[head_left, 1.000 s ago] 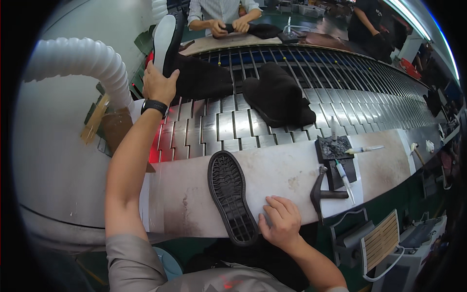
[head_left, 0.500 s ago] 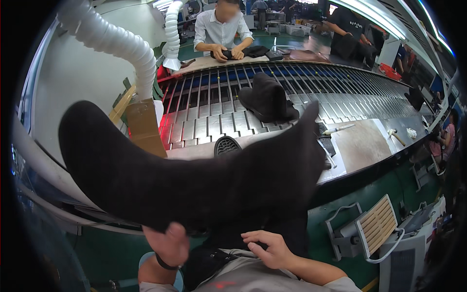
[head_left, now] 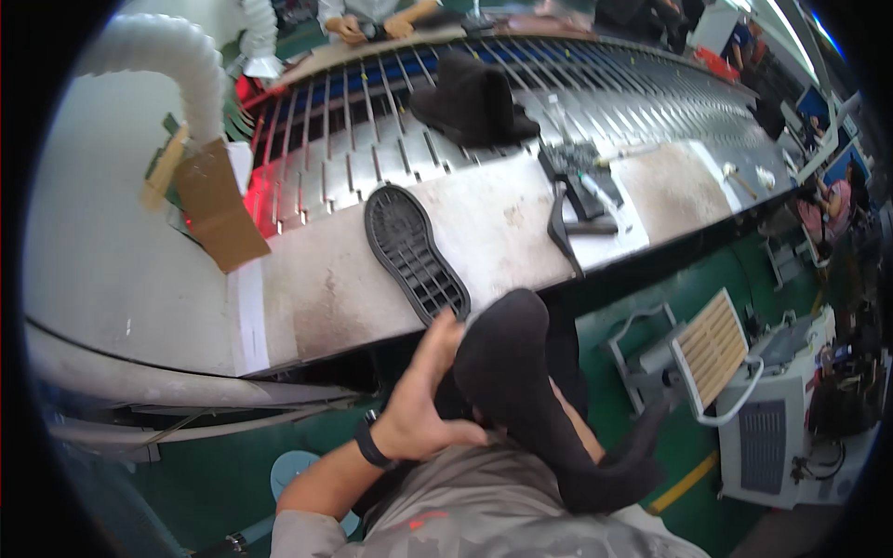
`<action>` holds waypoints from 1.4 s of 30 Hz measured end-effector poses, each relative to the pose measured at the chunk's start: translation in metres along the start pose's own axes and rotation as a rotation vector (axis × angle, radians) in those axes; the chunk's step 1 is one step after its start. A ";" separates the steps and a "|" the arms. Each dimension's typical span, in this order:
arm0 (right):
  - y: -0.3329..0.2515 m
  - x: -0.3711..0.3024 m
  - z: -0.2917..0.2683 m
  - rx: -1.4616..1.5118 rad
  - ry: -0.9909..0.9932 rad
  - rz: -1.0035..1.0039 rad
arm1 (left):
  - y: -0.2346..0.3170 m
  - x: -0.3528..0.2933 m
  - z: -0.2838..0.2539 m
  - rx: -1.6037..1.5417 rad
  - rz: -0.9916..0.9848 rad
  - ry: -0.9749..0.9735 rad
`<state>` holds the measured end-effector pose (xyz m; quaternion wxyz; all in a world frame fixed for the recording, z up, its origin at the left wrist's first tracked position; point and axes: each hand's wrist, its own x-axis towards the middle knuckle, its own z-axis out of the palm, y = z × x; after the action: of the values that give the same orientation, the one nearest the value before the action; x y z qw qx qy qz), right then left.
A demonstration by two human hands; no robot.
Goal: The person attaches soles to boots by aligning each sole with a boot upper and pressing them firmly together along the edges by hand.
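Observation:
A black boot (head_left: 507, 358) is held up in front of me, its foot part upward and its soft shaft (head_left: 619, 474) drooping toward the lower right. My right hand (head_left: 561, 395) is mostly hidden behind the boot and appears to support it; its fingers do not show. Left of the boot, my left hand (head_left: 423, 400) is open, thumb and fingers spread. Its fingertips overlap the near end of a black outsole (head_left: 409, 242) lying on the bench, tread grid up; whether they touch it or the boot I cannot tell.
Another black boot (head_left: 470, 102) stands on the slatted metal conveyor (head_left: 335, 139). On the bench edge (head_left: 502, 214) lie a marker-like tube (head_left: 600, 191), a hammer (head_left: 739, 181) and a dark strip (head_left: 561, 232). Left are brown cardboard (head_left: 219, 205) and a white hose (head_left: 177, 56). A person works opposite.
The boot has swung from lying crosswise to toe up, nearer my body and further right. My left hand has come up toward the outsole, which is now uncovered. My view has tilted down.

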<state>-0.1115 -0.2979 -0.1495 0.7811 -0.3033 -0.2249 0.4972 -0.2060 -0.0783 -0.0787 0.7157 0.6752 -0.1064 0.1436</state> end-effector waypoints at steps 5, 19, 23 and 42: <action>0.037 0.022 -0.074 -0.071 0.329 0.008 | -0.007 0.050 -0.005 0.017 -0.093 0.106; 0.044 0.028 -0.108 -0.240 0.471 -0.085 | -0.053 0.047 0.016 0.201 0.140 -0.063; 0.050 0.026 -0.118 -0.227 0.460 -0.080 | -0.054 0.053 0.014 0.250 0.142 -0.075; 0.019 -0.020 -0.104 -0.161 0.209 0.290 | -0.128 0.161 -0.206 0.789 -0.081 0.395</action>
<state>-0.0634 -0.3358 -0.2384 0.6938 -0.4440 -0.1354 0.5506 -0.0193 0.1309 -0.1560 0.4147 0.8600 0.1220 0.2714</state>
